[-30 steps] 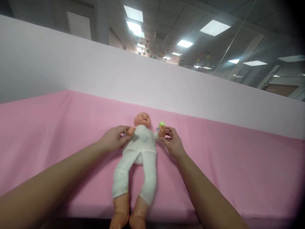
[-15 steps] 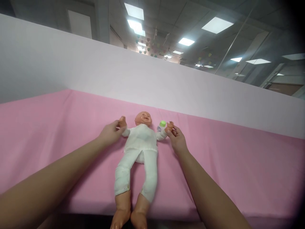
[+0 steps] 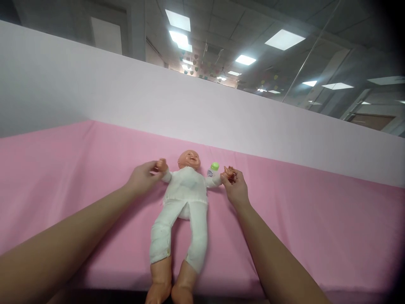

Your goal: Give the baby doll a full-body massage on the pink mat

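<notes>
The left hand [image 3: 144, 178] grips one tan plastic doll fist [image 3: 162, 164] between thumb and fingers; the right hand [image 3: 236, 189] pinches the other tan plastic doll hand [image 3: 229, 170]. Between them, a bald plastic baby doll with a white cloth body [image 3: 186, 185] lies face up, arms out sideways. Near its head sits a small pale bottle with a lime-green cap [image 3: 214, 166]. Beneath spreads a smooth pink-covered bench [image 3: 294, 228], backed by a plain white partition [image 3: 202, 112].
</notes>
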`<control>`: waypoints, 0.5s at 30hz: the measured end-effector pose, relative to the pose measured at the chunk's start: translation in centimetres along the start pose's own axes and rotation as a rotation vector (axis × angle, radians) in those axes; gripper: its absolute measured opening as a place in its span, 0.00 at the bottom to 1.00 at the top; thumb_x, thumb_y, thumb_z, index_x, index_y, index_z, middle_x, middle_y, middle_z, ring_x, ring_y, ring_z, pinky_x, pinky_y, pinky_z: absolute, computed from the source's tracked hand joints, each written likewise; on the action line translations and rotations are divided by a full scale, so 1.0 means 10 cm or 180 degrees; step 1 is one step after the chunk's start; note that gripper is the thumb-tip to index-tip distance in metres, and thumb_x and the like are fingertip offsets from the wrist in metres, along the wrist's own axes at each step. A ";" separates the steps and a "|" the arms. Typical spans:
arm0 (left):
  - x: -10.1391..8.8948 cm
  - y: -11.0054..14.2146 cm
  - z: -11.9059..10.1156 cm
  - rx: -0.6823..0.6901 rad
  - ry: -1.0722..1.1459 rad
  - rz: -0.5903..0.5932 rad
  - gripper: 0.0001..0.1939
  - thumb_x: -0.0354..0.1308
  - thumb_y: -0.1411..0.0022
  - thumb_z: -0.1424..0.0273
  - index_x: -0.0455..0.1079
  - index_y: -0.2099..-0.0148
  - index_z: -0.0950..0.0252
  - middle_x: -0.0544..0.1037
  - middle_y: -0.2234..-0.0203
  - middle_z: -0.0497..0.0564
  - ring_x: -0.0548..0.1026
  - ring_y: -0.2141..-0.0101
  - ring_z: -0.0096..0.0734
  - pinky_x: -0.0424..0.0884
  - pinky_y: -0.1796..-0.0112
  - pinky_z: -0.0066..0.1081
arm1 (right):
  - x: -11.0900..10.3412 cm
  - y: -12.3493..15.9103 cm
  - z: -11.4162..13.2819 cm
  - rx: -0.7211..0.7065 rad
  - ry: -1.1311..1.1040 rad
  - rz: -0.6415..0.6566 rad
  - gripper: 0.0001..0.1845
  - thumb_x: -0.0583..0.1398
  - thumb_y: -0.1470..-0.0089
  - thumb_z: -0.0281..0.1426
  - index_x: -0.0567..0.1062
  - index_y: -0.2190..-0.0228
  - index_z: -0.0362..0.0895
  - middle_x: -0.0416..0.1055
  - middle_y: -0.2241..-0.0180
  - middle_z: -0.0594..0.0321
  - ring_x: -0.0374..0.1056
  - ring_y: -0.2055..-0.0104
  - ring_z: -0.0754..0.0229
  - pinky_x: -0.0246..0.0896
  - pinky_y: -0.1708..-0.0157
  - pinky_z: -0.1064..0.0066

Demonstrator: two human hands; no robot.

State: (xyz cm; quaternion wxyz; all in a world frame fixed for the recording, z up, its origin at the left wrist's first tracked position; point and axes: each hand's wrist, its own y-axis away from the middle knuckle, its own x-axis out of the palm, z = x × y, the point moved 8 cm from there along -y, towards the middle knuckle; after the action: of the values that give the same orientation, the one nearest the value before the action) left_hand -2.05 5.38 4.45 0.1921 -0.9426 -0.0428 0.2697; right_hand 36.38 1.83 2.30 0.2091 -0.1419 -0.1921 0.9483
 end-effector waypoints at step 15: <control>0.20 0.04 -0.06 0.0189 -0.0266 0.0340 0.19 0.59 0.37 0.54 0.77 0.50 0.57 0.83 0.57 0.51 0.80 0.60 0.43 0.74 0.60 0.35 | 0.29 0.16 0.22 -0.0165 -0.0364 0.0323 0.32 0.68 0.47 0.39 0.70 0.42 0.48 0.78 0.48 0.55 0.76 0.50 0.51 0.72 0.46 0.54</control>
State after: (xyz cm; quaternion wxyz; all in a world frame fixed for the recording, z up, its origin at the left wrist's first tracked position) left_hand -0.02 5.13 3.76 0.2034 -0.9254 0.0076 0.3198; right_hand 32.52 1.08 3.02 0.1457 -0.1025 -0.2208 0.9589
